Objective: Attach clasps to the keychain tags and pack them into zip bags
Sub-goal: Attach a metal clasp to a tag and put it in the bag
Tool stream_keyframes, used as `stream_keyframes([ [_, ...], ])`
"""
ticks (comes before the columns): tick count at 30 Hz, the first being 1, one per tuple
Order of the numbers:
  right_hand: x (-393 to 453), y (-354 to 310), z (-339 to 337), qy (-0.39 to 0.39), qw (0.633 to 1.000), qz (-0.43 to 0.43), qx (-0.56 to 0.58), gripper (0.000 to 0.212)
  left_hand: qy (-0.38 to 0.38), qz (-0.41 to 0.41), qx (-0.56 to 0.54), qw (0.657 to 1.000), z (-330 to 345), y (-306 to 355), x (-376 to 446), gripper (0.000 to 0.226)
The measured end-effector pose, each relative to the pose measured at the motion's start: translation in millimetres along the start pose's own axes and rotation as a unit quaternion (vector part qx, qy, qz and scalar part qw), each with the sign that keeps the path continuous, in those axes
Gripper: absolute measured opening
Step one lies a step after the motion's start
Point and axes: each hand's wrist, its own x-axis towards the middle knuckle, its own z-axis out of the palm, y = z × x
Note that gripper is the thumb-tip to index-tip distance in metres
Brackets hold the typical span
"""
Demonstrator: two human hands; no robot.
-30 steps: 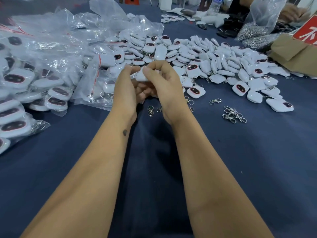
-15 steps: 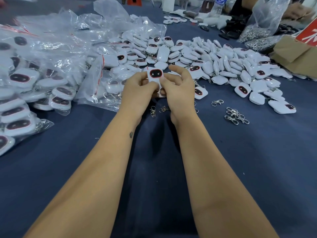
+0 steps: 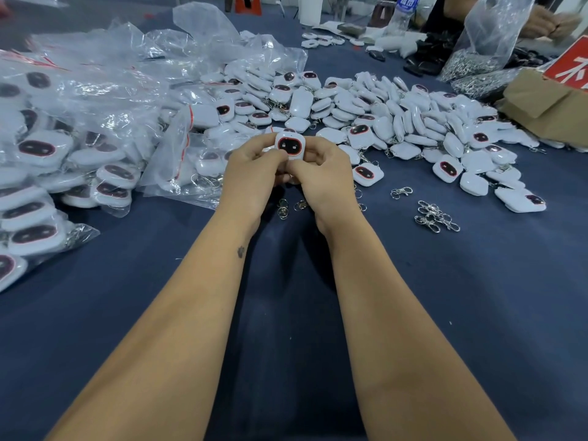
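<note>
Now gripped between left hand (image 3: 254,173) and right hand (image 3: 321,176): small white rounded plastic keychain tag (image 3: 289,145) with dark red-rimmed face, upright, fingers curled round it.

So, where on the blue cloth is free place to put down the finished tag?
Bare cloth lies right of the right forearm, below the loose clasps. Another patch lies left of the left forearm, below the packed bags. Beyond both hands, the tag pile crowds everything.

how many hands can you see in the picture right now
3: left hand and right hand together holding the tag; another person's hand top right. Others may be hidden.
</note>
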Motion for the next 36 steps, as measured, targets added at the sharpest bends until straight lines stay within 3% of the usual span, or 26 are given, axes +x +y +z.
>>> stream_keyframes([
  [12, -2.3, -0.7, 4.7, 0.037, 0.999, -0.005, -0.037, 0.022, -0.002, -0.002, 0.021, 1.0, -0.7, -2.9, 1.6, 0.024],
  [23, -5.7, -10.6, 2.2, 0.013, 0.999, 0.017, 0.041, 0.011, -0.009, 0.011, 0.017, 1.0, -1.9, -2.7, -1.8, 0.02],
  [36, -8.8, -13.6, 1.5, 0.014, 0.999, 0.019, 0.036, 0.012, 0.003, 0.008, 0.037, 0.999, -3.0, -2.9, -0.7, 0.019],
])
